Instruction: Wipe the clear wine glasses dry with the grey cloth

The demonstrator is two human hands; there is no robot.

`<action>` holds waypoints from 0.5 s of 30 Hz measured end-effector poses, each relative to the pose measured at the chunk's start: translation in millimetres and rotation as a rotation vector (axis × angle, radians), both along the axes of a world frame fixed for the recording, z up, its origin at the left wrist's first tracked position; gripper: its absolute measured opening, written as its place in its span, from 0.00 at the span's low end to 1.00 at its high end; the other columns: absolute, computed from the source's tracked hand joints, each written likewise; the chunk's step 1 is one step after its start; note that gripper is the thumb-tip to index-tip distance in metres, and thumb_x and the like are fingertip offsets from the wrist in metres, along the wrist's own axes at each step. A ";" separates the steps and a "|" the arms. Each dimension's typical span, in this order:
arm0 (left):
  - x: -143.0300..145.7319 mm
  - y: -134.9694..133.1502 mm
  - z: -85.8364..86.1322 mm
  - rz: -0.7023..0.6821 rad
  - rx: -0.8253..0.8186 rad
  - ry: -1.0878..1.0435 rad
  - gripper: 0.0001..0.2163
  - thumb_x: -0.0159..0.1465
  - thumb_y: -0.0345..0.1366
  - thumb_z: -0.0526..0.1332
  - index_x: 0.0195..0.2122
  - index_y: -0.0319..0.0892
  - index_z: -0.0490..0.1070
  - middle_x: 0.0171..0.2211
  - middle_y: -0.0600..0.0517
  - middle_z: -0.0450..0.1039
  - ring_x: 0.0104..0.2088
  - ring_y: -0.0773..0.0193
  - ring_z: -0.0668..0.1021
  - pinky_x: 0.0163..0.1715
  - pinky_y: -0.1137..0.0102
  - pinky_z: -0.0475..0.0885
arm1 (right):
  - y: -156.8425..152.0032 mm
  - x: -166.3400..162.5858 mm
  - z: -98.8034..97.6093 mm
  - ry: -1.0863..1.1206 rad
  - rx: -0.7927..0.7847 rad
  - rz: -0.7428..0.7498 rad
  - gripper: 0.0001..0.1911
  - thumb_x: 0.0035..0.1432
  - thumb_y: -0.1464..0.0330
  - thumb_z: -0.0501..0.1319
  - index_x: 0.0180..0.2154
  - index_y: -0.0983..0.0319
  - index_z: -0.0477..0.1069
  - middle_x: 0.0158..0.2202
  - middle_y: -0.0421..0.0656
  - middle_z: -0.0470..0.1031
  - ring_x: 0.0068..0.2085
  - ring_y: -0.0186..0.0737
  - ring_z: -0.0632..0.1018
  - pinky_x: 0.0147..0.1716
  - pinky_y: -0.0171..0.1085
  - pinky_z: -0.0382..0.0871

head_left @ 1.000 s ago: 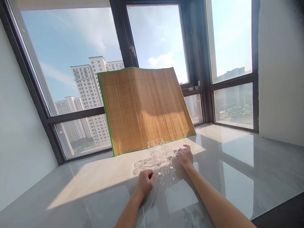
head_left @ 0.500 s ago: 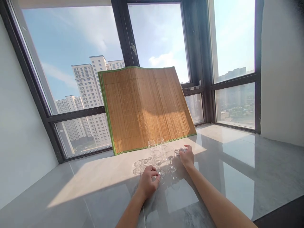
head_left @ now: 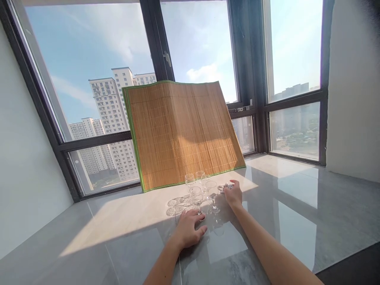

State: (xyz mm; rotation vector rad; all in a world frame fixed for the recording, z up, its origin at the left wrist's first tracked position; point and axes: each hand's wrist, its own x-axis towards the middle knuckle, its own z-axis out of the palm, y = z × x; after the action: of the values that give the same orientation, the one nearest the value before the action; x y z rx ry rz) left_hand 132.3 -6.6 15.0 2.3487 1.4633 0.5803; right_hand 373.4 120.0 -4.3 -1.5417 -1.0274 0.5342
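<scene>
Several small clear stemmed glasses (head_left: pixel 211 194) stand upright in a cluster on the tiled ledge (head_left: pixel 142 241). My left hand (head_left: pixel 190 227) lies low in front of them, its thumb apart from the fingers. Its fingertips are at the foot of the front glass (head_left: pixel 196 196); whether they touch it I cannot tell. To the right of the cluster, my right hand (head_left: pixel 233 194) has its fingers curled at a small white-and-grey bunched thing (head_left: pixel 225 187), whose kind is too small to make out. The right hand partly hides that thing.
A bamboo mat (head_left: pixel 184 134) with green edging leans against the window frame (head_left: pixel 157 39) behind the glasses. Shadows of the glasses fall leftward on the sunlit ledge. White walls (head_left: pixel 353 99) bound the ledge at both sides.
My left hand has opened from a curled pose, with its fingers now stretched to the right and the thumb spread. My right hand stays in place. The view has shifted slightly.
</scene>
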 end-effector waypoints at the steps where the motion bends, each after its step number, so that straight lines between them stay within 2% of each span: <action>1: 0.0 -1.3 1.0 0.002 0.006 -0.006 0.22 0.61 0.49 0.58 0.56 0.54 0.72 0.61 0.49 0.66 0.63 0.50 0.65 0.66 0.50 0.46 | -0.1 0.0 -0.1 -0.001 -0.003 0.001 0.28 0.47 0.69 0.57 0.53 0.61 0.62 0.36 0.46 0.76 0.34 0.47 0.76 0.31 0.37 0.64; 6: -8.7 -23.6 8.6 -0.054 0.013 -0.014 0.19 0.58 0.47 0.61 0.51 0.54 0.76 0.55 0.49 0.73 0.58 0.51 0.69 0.64 0.52 0.51 | 1.1 0.6 -1.4 -0.021 -0.024 -0.025 0.28 0.47 0.69 0.57 0.53 0.61 0.62 0.36 0.46 0.75 0.35 0.46 0.76 0.32 0.37 0.64; 9: -22.7 -49.3 13.0 -0.048 0.020 -0.012 0.18 0.58 0.46 0.61 0.50 0.55 0.77 0.52 0.49 0.76 0.55 0.51 0.70 0.64 0.51 0.50 | 2.1 1.1 -2.2 -0.028 -0.029 -0.020 0.28 0.48 0.69 0.58 0.54 0.61 0.62 0.37 0.47 0.75 0.34 0.46 0.75 0.32 0.37 0.63; 15: -60.3 -90.5 20.6 0.028 0.023 0.082 0.19 0.58 0.44 0.62 0.52 0.58 0.75 0.53 0.52 0.74 0.56 0.49 0.68 0.65 0.48 0.43 | 3.0 2.1 -2.3 -0.033 -0.014 -0.016 0.28 0.49 0.68 0.58 0.54 0.61 0.62 0.40 0.49 0.75 0.35 0.47 0.75 0.31 0.38 0.63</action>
State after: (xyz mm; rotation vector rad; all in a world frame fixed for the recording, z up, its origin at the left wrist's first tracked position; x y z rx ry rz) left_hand 72.0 -97.2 35.6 2.3991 1.5347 0.5159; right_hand 375.5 123.0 -6.6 -1.5742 -1.0377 0.5068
